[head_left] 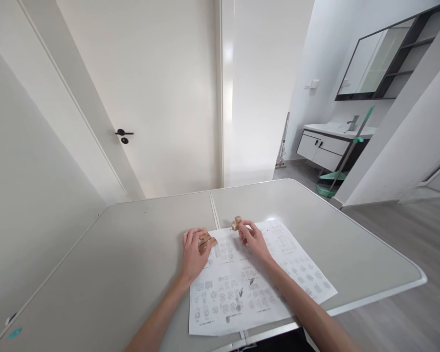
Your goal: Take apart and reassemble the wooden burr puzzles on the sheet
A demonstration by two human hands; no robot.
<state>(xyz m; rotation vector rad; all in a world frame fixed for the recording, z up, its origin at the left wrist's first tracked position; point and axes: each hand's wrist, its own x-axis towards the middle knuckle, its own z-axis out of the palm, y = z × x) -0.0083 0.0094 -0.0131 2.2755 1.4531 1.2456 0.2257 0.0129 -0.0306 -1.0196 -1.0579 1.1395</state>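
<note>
My left hand (195,254) is closed around several notched wooden puzzle pieces (207,240) at the upper left edge of a printed sheet. Its fingers hide part of them. To the right, my right hand (253,239) pinches a small wooden puzzle piece (237,222) by its right side, over the sheet's top edge. That piece looks like blocks joined at an angle. Beneath both hands lies the white paper sheet (227,274), covered with rows of small grey diagrams and a few dark smudges. The two hands are apart.
The grey folding table (132,274) has a metal rim and a centre seam. Beyond it stands a white door (161,98) with a black handle (124,132). At right are a washbasin cabinet (324,146), a mirror (377,58) and a green dustpan (326,190).
</note>
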